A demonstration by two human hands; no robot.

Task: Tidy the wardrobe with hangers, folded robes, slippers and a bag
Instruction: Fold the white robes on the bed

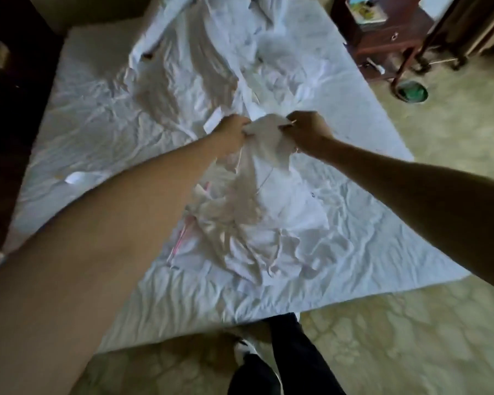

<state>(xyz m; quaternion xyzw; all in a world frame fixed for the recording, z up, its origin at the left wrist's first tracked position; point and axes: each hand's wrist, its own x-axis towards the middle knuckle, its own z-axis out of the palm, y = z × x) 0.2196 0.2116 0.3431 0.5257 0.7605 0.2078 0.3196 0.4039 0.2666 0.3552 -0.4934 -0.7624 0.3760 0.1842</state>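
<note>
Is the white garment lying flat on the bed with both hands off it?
No: the left hand and right hand both grip the white garment, lifting its top edge.

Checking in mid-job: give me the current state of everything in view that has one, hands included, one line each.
left hand: gripping the top edge of the robe
right hand: gripping the same edge, close to the left hand
robe: lifted at the top, unfolded, lower part crumpled on the bed
second garment: spread out, unfolded, farther up the bed
bed sheet: wrinkled
side table drawer: closed
</note>
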